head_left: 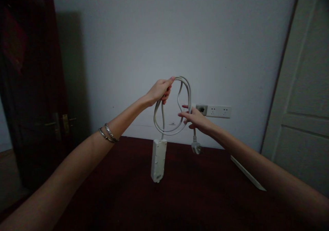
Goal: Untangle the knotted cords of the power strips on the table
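Note:
A pale extension cord (189,90) hangs in several loose loops in front of the wall. My left hand (162,90) is closed around the upper left of the coil. Below it, the white power strip (158,161) dangles upright from its end of the cord. At the coil's right side is my right hand (194,118), loosely around the cord with some fingers partly stretched out. The three-pin plug (196,147) hangs on a short length of cord beneath my right hand. Part of the cord is hidden behind the fingers of both hands.
A dark red tabletop (123,190) lies below, against the white wall (133,36). Wall sockets (218,111) are just behind my right hand. A white strip-like object (246,172) lies at the right. A dark door (33,87) stands left, a pale door (298,121) right.

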Action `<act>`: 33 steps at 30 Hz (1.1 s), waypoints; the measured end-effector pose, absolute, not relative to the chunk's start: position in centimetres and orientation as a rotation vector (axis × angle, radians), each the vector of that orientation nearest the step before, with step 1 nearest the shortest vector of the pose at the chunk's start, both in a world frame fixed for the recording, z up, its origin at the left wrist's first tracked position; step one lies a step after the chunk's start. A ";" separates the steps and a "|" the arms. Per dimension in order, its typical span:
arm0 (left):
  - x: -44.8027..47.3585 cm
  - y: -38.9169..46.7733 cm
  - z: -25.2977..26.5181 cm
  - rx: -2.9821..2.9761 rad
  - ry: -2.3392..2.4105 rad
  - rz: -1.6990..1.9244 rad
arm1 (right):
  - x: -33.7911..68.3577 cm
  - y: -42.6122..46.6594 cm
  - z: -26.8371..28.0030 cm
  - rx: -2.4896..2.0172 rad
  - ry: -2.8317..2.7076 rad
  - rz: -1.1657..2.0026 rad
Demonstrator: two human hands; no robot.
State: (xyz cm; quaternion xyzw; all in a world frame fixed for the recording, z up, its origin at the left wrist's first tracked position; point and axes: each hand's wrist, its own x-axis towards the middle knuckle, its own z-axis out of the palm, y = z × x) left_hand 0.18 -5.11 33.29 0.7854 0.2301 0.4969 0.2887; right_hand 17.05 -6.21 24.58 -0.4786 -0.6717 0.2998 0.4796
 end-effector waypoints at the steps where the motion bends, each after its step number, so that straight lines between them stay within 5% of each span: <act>1: -0.3 -5.1 33.4 2.070 0.571 1.233 | 17.2 -6.1 24.6 -1.126 -1.647 0.812; 9: -3.8 -4.6 33.7 1.945 0.454 0.888 | 18.8 -5.1 24.8 -1.102 -1.546 1.019; 17: -2.9 -5.2 32.8 1.828 0.396 1.101 | 20.4 -5.7 25.5 -1.370 -1.670 0.952; 25: -1.9 -5.4 32.8 1.832 0.535 1.345 | 22.1 -7.4 24.8 -0.982 -1.733 1.329; 33: -1.7 -4.7 32.8 1.851 0.745 1.488 | 23.7 -9.5 23.4 -1.055 -1.657 1.369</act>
